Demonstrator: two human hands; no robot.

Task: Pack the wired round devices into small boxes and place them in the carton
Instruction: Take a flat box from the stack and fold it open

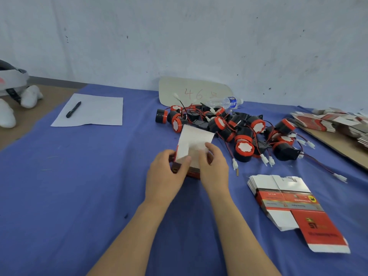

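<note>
A small red-and-white box (194, 144) stands on the blue cloth at the middle, its white lid flap raised. My left hand (167, 174) grips its left side, thumb on the flap's base. My right hand (214, 168) pinches the flap and the right side. What lies inside the box is hidden. Behind it sits a pile of several black-and-red round devices (235, 132) with red-black wires and white plugs. A stack of flat, unfolded boxes (288, 202) lies to the right. No carton shows in view.
A white sheet (93, 110) with a black pen (73, 109) lies at the back left. A plastic water bottle (227, 102) and a pale board marked 46 (191, 90) lean by the wall. More flat boxes (334, 120) rest on a cardboard sheet at the far right.
</note>
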